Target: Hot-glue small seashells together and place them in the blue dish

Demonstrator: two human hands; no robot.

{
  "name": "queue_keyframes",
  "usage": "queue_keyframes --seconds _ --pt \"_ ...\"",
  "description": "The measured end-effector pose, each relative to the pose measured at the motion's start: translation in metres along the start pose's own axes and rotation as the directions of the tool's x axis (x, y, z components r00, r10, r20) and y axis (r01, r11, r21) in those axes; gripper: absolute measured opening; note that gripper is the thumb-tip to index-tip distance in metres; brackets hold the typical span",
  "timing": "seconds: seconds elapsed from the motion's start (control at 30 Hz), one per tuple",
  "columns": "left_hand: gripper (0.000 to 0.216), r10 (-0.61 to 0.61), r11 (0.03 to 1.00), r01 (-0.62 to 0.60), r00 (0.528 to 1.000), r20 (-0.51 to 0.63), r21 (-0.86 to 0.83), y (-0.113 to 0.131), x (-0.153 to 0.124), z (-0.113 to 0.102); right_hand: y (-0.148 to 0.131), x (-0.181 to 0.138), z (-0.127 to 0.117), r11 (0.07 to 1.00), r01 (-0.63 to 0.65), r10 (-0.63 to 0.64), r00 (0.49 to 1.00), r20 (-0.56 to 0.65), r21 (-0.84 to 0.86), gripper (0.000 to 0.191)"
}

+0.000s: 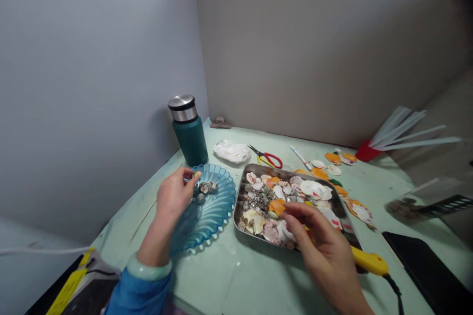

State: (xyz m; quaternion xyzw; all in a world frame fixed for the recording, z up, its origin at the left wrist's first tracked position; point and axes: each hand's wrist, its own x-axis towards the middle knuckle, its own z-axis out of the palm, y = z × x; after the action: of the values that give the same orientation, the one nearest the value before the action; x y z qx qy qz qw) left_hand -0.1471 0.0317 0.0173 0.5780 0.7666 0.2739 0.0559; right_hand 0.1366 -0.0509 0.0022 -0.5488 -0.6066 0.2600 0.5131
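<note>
My left hand (pixel 173 200) hovers over a blue ribbed glass dish (pixel 218 206) and pinches a small tan shell (pixel 197 174) between thumb and fingertips. A few small dark shells (pixel 205 189) lie in the dish. My right hand (pixel 318 236) reaches into a metal tray (pixel 242 189) full of mixed seashells (pixel 275 197), its fingers curled and pinched together at the shells; what they grip is hidden.
A teal flask (pixel 189 133) stands behind the dish. Red-handled scissors (pixel 268 158), a white cloth (pixel 232 151), a pen (pixel 301 157) and loose shells (pixel 332 167) lie beyond the tray. A yellow-handled tool (pixel 369 262) and a black slab (pixel 424 266) lie at the right.
</note>
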Motion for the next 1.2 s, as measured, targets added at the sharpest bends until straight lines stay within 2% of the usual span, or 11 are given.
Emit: queue_keyframes --seconds 0.2,0.33,0.47,0.8,0.93,1.0,1.1,1.13,1.2 --pt "0.029 0.067 0.987 -0.067 0.998 0.007 0.147 -0.001 0.007 0.004 -0.003 -0.002 -0.004 0.999 0.034 -0.034 0.999 -0.006 -0.021 0.017" --pt "0.036 0.077 0.979 -0.074 0.997 -0.007 0.191 -0.004 0.001 0.000 0.000 -0.002 -0.006 0.999 0.021 -0.022 1.000 -0.016 -0.028 0.019" --pt "0.034 0.074 0.975 -0.073 0.997 0.004 0.209 -0.005 -0.002 -0.003 0.003 -0.001 -0.009 0.998 0.026 -0.027 0.999 -0.022 -0.060 0.019" --pt "0.033 0.213 0.965 -0.229 0.969 0.127 0.128 0.000 0.012 0.008 0.008 -0.008 -0.036 0.976 0.056 -0.077 0.993 -0.094 -0.208 0.020" --pt "0.038 0.268 0.961 -0.273 0.956 0.116 0.035 0.012 0.007 0.008 0.012 -0.011 -0.054 0.945 0.108 -0.152 0.981 -0.120 -0.309 0.020" --pt "0.036 0.292 0.956 -0.293 0.951 0.100 -0.014 0.023 -0.002 0.008 0.018 -0.012 -0.065 0.922 0.141 -0.185 0.979 -0.091 -0.360 0.020" --pt "0.028 0.351 0.936 -0.342 0.928 0.125 -0.085 0.043 -0.021 0.012 0.031 -0.013 -0.081 0.858 0.225 -0.237 0.971 0.033 -0.463 0.019" --pt "0.026 0.392 0.919 -0.378 0.909 0.143 -0.115 0.050 -0.027 0.014 0.036 -0.013 -0.086 0.824 0.259 -0.252 0.964 0.083 -0.504 0.020" --pt "0.026 0.531 0.846 -0.505 0.829 0.177 -0.171 0.063 -0.038 0.020 0.046 -0.012 -0.092 0.748 0.313 -0.262 0.949 0.172 -0.585 0.023"
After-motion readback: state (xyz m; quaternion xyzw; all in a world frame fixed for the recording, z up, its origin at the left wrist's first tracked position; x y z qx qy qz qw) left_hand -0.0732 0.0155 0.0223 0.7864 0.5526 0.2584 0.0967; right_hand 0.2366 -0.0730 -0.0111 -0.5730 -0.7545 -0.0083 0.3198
